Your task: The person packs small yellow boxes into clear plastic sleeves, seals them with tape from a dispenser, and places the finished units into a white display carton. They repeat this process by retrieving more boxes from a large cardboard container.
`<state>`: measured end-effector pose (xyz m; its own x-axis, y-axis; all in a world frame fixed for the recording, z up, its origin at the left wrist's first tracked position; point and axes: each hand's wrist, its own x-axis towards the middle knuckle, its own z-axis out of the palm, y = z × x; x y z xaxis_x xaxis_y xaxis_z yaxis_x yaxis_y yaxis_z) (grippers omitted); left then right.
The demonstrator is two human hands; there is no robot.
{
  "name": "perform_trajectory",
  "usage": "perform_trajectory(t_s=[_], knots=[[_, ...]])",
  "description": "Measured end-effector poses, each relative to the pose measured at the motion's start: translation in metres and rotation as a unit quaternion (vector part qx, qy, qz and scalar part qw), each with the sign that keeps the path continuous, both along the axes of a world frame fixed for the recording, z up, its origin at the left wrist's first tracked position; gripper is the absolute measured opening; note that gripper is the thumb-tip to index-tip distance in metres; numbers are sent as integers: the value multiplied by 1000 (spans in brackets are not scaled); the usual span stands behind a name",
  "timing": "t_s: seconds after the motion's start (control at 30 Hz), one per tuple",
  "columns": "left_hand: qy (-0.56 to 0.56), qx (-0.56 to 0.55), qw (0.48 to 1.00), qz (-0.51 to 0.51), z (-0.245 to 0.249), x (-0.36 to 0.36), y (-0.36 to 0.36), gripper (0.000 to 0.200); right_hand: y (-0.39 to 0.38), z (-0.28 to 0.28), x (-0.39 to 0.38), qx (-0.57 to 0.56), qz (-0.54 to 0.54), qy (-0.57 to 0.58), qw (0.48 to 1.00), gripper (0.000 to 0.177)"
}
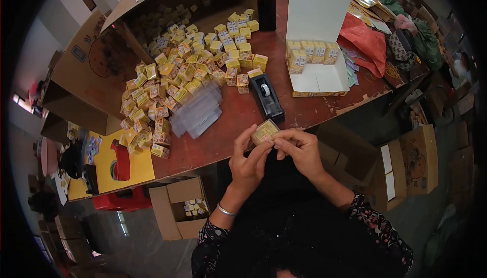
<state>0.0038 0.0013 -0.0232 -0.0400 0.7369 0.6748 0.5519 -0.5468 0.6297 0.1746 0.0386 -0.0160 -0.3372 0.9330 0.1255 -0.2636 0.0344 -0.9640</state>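
Note:
A small yellow box (265,131) is held between both hands at the table's front edge. My left hand (247,161) grips its left and lower side with thumb and fingers. My right hand (299,151) pinches its right corner. Just beyond the hands stands a black tape dispenser (267,98) with a roll in it. Left of it lies a fanned stack of clear plastic sleeves (198,110), beside a large heap of small yellow boxes (175,78). An open white display carton (318,78) at the right holds several small boxes, its lid upright.
A big cardboard box (96,60) lies on its side behind the heap. A black phone-like object (267,14) is at the back. Red plastic (362,45) lies at the right. Open cartons (167,212) (421,161) stand below the red table (233,126).

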Motion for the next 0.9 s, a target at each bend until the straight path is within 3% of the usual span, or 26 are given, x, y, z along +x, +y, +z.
perform_trajectory(t_s=[0.1,0.2,0.3,0.4,0.43,0.67,0.73,0.77,0.83,0.87,0.9], knots=[[-11,-4,1000,-1,-1,-1,-1,29,2,9,-1,-28,-16,2,999,31],[-42,-34,998,-12,5,-2,-4,27,6,9,-1,14,-75,-116,990,45],[-125,-106,986,-42,5,-3,-7,26,18,-4,2,297,-179,-178,921,44],[-163,-132,976,-64,2,-5,-7,29,27,4,10,511,-158,-229,813,35],[-166,-131,975,-67,1,-6,-7,30,28,7,8,513,-156,-229,812,27],[-35,-96,994,-23,17,-14,-13,37,38,32,19,517,-11,-338,787,40],[-83,-117,989,-34,22,-17,-17,40,39,35,20,486,36,-357,797,46],[-106,-128,985,-40,24,-20,-19,41,42,29,22,387,78,-286,873,45],[-208,-158,965,-13,23,-33,-22,43,53,19,27,161,55,-179,969,33],[-263,-204,943,-13,6,-50,-22,40,63,5,31,99,-18,-185,978,24],[-314,-194,929,-30,4,-58,-21,38,72,-1,31,120,-66,-197,971,21]])
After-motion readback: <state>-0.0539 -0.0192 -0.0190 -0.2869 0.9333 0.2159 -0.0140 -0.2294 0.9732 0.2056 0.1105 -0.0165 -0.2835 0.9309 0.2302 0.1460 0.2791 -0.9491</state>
